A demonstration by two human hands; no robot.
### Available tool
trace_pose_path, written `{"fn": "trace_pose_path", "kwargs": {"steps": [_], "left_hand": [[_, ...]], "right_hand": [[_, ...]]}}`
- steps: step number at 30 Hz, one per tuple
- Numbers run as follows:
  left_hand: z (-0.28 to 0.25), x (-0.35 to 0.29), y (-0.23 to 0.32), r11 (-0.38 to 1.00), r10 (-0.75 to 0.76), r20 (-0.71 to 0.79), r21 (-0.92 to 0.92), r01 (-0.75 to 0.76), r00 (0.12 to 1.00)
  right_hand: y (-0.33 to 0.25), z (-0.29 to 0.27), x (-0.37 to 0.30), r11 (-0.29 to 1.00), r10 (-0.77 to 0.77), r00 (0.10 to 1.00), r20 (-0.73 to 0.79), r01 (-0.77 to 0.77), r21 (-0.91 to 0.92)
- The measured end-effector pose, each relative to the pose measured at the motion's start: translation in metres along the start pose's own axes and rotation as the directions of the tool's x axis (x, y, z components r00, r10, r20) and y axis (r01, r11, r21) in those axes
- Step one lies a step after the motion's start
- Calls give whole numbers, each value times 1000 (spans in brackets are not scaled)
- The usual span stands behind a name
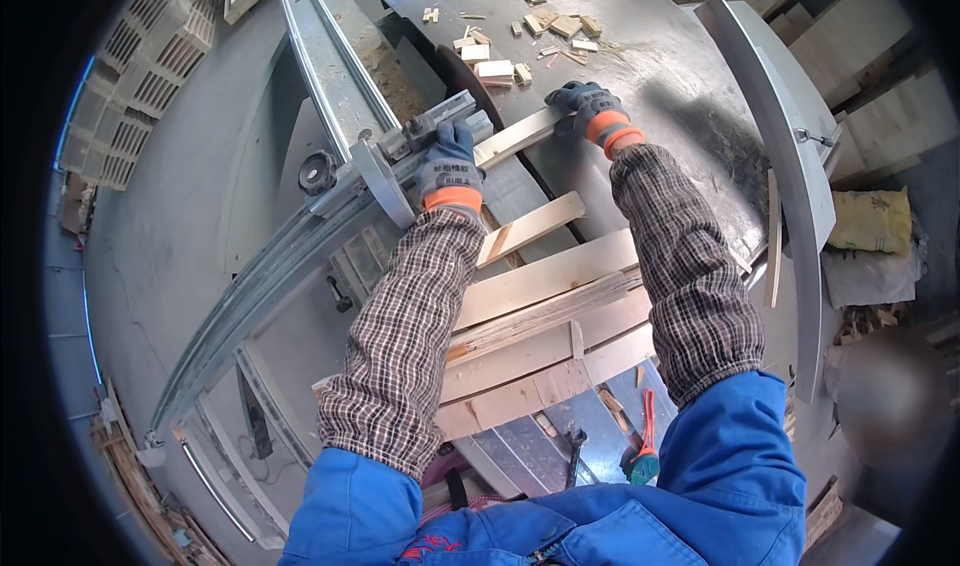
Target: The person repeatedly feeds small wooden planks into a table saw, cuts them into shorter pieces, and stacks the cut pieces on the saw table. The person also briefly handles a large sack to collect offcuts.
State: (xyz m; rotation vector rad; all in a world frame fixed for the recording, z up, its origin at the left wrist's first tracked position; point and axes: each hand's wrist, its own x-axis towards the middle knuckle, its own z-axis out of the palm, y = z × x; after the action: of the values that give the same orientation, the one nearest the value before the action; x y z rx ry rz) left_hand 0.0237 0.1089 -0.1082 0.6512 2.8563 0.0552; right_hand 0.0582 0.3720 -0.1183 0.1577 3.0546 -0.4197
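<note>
A pale wooden strip (517, 136) lies across the metal machine table (640, 26), running between my two gloved hands. At its left end my left hand (453, 166) is closed, beside the metal fence (385, 181); part of its grip is hidden. My right hand (590, 111) is closed around the strip's right end. Both gloves are grey-blue with orange cuffs. Nearer to me, a shorter wooden strip (532, 228) lies at a slant by several stacked wooden boards (550, 278).
Small wood offcuts (495, 71) are scattered at the far side of the table. A dark slot (535, 178) runs beside the strip. A round black knob (318, 172) sits on the left rail. A wrench (575, 456) and a red-handled tool (648, 436) lie close to my body.
</note>
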Motion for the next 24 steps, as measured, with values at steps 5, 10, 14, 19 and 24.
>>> {"fn": "trace_pose_path", "kwargs": {"steps": [5, 10, 14, 19, 24], "left_hand": [[12, 1, -3, 1000, 10, -178, 24, -5, 984], [10, 4, -2, 1000, 10, -120, -2, -10, 993], [2, 7, -2, 999, -2, 22, 32, 1, 1000], [10, 3, -12, 958, 27, -18, 285, -21, 999], [19, 9, -5, 925, 89, -13, 371, -78, 996]], "right_hand": [[1, 3, 0, 999, -11, 999, -34, 10, -38], [-1, 1, 1, 990, 106, 994, -5, -106, -93], [15, -12, -27, 961, 257, 967, -2, -255, -105], [49, -21, -117, 863, 370, 910, -188, -261, 433], [82, -51, -288, 585, 588, 797, -138, -301, 753]]}}
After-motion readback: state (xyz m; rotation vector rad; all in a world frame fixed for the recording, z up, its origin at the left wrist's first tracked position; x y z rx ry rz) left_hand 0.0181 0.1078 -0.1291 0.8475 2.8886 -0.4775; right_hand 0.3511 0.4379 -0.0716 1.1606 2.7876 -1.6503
